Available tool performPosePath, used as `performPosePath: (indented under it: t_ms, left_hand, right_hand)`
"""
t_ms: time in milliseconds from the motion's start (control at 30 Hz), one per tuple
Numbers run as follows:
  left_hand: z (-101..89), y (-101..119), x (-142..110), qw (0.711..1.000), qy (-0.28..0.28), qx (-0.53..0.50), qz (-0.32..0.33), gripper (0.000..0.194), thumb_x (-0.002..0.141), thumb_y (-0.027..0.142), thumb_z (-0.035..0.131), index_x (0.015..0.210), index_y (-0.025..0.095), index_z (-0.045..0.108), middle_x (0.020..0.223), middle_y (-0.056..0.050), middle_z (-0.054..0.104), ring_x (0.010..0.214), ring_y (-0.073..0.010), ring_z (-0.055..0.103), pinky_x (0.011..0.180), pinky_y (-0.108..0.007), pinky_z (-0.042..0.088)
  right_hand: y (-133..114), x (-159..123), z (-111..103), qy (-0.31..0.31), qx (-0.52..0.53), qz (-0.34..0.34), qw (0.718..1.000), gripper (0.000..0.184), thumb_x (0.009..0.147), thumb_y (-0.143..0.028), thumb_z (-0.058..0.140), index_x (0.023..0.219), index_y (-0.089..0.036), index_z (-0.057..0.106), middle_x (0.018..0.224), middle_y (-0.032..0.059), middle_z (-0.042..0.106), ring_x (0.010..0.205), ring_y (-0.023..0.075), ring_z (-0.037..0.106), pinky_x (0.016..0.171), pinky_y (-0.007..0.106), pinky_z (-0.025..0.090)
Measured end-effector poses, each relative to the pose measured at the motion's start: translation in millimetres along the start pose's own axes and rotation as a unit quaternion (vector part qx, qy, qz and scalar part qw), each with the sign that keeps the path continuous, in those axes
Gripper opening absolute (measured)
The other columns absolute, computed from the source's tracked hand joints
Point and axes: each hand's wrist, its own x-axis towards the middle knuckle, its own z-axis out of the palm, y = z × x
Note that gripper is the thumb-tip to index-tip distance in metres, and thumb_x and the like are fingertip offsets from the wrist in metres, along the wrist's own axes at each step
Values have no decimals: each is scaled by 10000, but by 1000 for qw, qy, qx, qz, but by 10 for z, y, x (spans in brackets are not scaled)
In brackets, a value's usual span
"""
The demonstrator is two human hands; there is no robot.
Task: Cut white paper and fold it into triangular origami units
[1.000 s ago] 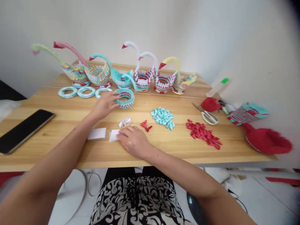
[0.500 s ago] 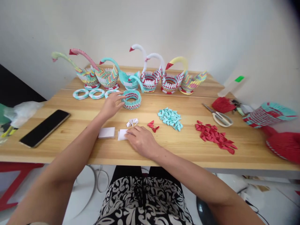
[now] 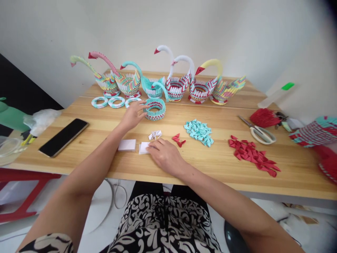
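My left hand (image 3: 133, 114) reaches to the left side of a round teal, red and white folded-paper basket (image 3: 154, 113). Its fingers are apart, and the fingertips are at the basket's rim; a firm grip does not show. My right hand (image 3: 166, 154) lies palm down on the table, fingers stretched over the right edge of a few white paper slips (image 3: 143, 148). Left of these sits a neat stack of white paper slips (image 3: 127, 145). Just beyond my right hand are folded white paper pieces (image 3: 155, 135) and folded red pieces (image 3: 178, 140).
Several paper swans (image 3: 176, 88) line the back, with paper rings (image 3: 116, 102) before them. Piles of teal pieces (image 3: 198, 131) and red pieces (image 3: 252, 154) lie right of centre. Scissors (image 3: 259, 133) rest farther right, a phone (image 3: 64, 137) at left.
The view has shifted, so the table's things appear farther right. Both hands keep nearly the same places, the left at the basket and the right on the slips.
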Motion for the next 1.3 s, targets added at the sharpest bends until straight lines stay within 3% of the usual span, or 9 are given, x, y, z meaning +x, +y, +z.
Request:
performPosePath:
  t_ms: [367, 667, 1300]
  left_hand:
    - [7, -4, -5, 1000, -9, -10, 0, 264, 795, 241, 556, 1038, 246, 658, 1231, -68, 549, 1155, -238, 485, 997, -450, 358]
    - [1, -1, 5, 1000, -19, 17, 12, 475, 767, 280, 616, 1231, 232, 524, 1295, -101, 496, 1205, -248, 442, 1026, -437, 331]
    - [28, -23, -2, 999, -27, 26, 18, 551, 758, 313, 626, 1276, 232, 456, 1334, -112, 452, 1247, -264, 400, 1039, -458, 308]
  right_hand:
    - [-7, 7, -5, -5, 3, -2, 1000, 184, 903, -145, 439, 965, -146, 613, 978, 89, 618, 911, 205, 491, 726, 321, 397]
    - [-7, 3, -1, -4, 10, -5, 1000, 197, 910, -142, 422, 967, -145, 611, 981, 93, 615, 932, 206, 487, 733, 322, 407]
    - [-9, -14, 7, -12, 21, -4, 1000, 204, 919, -151, 413, 992, -140, 603, 992, 97, 607, 951, 212, 476, 724, 316, 405]
